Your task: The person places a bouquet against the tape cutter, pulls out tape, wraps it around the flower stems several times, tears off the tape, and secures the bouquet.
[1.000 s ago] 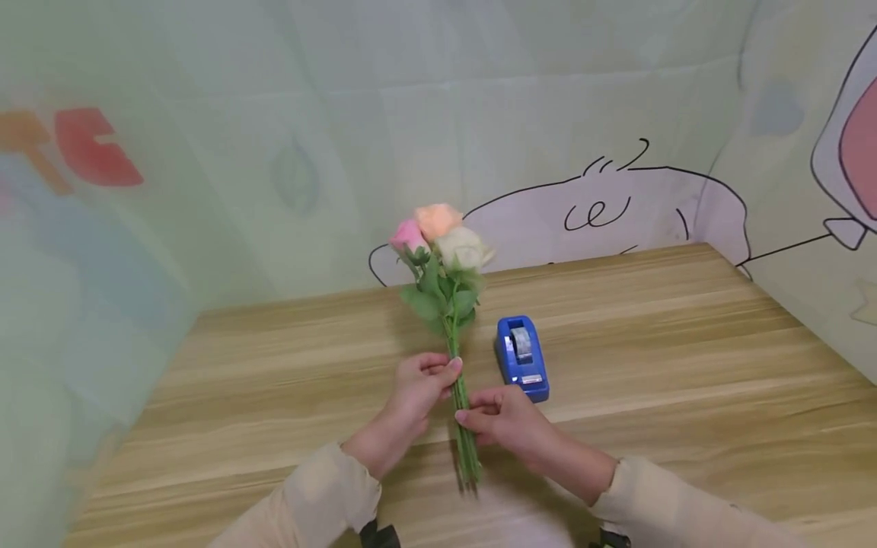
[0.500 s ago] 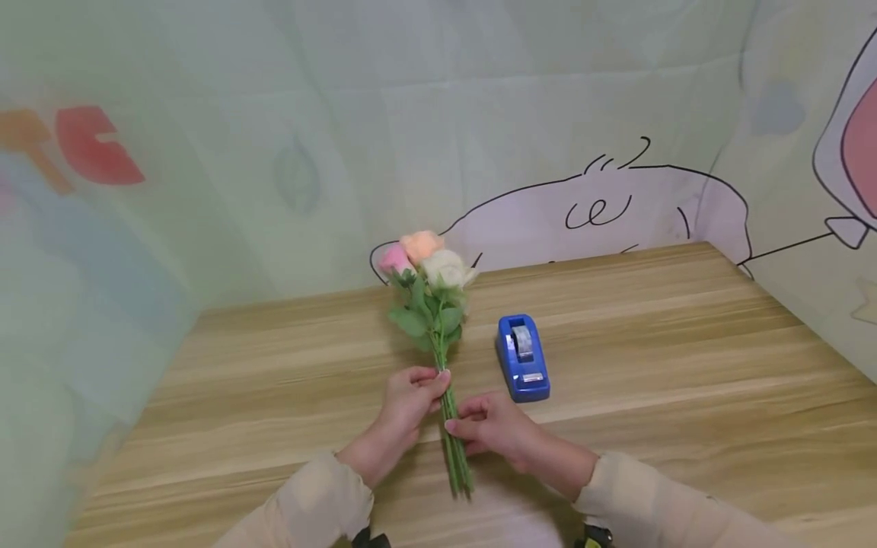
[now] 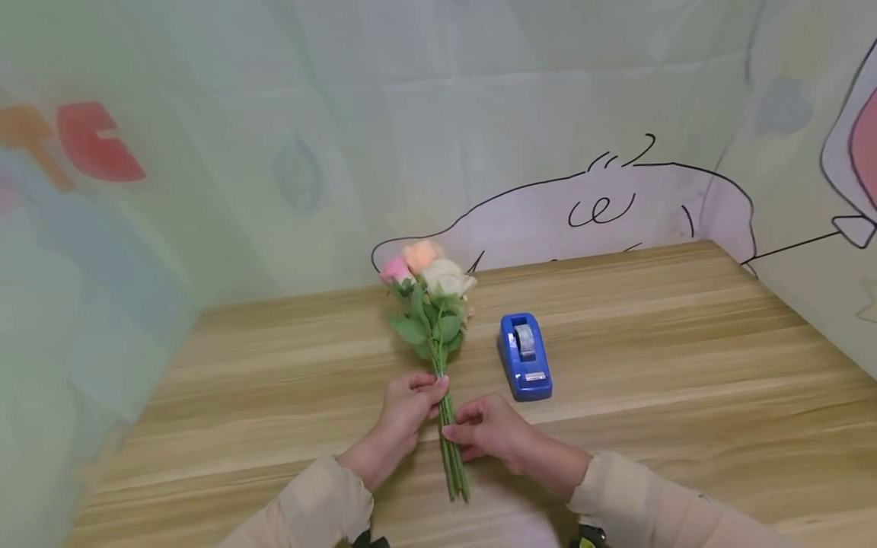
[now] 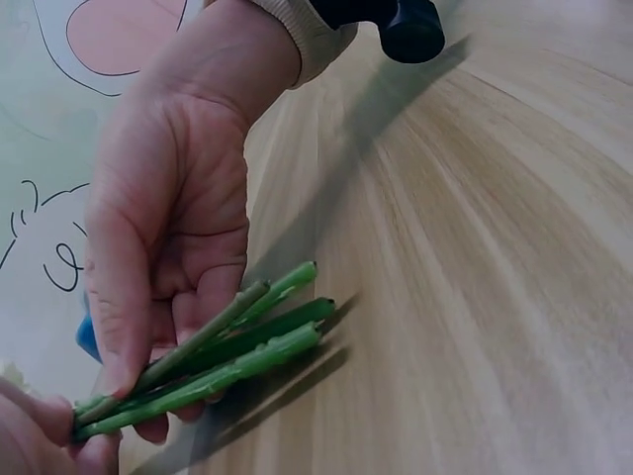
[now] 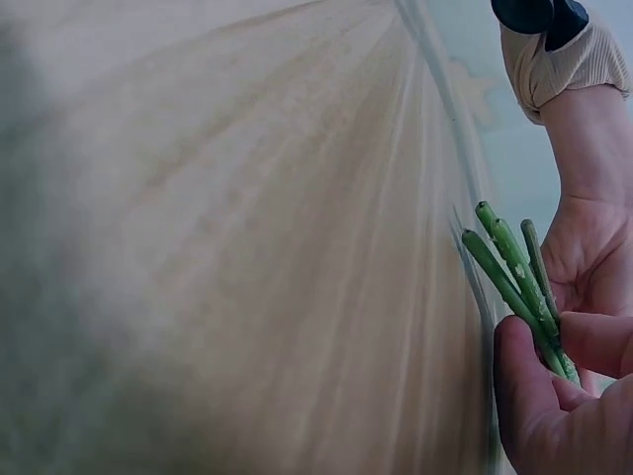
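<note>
A small bouquet of roses, with a white rose (image 3: 447, 278), a peach rose (image 3: 421, 256), a pink rose (image 3: 397, 270) and green leaves (image 3: 411, 329), slants over the table, blooms away from me. My left hand (image 3: 406, 411) pinches the bundled stems just below the leaves. Lower down, my right hand (image 3: 499, 432) holds the same stems (image 3: 451, 457) between thumb and fingers. Several cut stem ends (image 4: 262, 341) stick out past the right hand (image 4: 173, 208) in the left wrist view. The right wrist view also shows the stem ends (image 5: 504, 252), splayed slightly apart.
A blue tape dispenser (image 3: 525, 358) with a roll of clear tape stands on the wooden table (image 3: 651, 342), right of the bouquet. Behind the table hangs a pale backdrop (image 3: 342, 152) with cartoon drawings, which also runs along both sides.
Both hands have drawn the bouquet a little toward me and to the left, mostly in the first half second. The hands keep their hold on the stems; the tape dispenser has stayed put.
</note>
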Tool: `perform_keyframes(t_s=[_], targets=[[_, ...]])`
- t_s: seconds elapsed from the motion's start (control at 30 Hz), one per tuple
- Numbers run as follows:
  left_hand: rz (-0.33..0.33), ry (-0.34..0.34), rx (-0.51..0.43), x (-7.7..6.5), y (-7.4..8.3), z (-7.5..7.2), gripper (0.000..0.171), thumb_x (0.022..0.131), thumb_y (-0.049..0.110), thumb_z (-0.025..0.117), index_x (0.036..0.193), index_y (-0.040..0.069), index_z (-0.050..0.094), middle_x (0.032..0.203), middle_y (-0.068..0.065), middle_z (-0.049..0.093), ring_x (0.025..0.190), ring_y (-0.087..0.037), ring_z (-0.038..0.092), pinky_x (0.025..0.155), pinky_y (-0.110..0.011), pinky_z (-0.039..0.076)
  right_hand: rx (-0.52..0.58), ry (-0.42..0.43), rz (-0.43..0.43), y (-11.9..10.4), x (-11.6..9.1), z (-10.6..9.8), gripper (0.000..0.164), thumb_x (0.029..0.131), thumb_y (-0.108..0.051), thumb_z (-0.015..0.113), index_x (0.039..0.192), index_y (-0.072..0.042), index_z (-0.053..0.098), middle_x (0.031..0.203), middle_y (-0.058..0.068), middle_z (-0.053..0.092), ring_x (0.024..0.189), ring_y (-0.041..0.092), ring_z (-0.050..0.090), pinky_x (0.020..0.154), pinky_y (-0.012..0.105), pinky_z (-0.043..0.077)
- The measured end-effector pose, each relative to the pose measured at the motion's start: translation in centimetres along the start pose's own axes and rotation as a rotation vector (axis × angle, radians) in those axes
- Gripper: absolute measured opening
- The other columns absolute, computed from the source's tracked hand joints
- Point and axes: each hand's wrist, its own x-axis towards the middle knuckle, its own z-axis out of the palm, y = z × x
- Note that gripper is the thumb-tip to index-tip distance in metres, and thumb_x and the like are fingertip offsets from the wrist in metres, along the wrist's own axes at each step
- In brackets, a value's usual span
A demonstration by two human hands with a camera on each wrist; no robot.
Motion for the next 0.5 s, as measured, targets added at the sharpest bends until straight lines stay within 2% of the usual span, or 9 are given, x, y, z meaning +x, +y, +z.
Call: perform_keyframes(t_s=[0.27,0.5], targets=[[-0.001,0.002,0.085,0.05,0.00,-0.33,0.024,0.087,0.005,0.064,0.100,-0.013,0.057,0.077,-0.006,0.062,0.064,-0.007,0.055,0.059,-0.021,0.050,-0.035,-0.006,0.017,-0.20,0.06,0.36,0.014,0.083,0.004,0.064,0.092,0.014,0.062,0.074,0.009,0.064,0.063,0.017,0.064,0.064,0.033,0.055],[0.041,-0.009,0.195,0.12,-0.05,-0.83,0.025,0.087,0.005,0.064,0.100,-0.015,0.059,0.078,-0.010,0.062,0.064,-0.009,0.055,0.059,-0.024,0.053,-0.059,-0.019,0.002,-0.27,-0.35,0.28,0.022,0.080,0.006,0.065,0.099,0.015,0.062,0.079,0.011,0.067,0.068,0.021,0.066,0.064,0.034,0.055]])
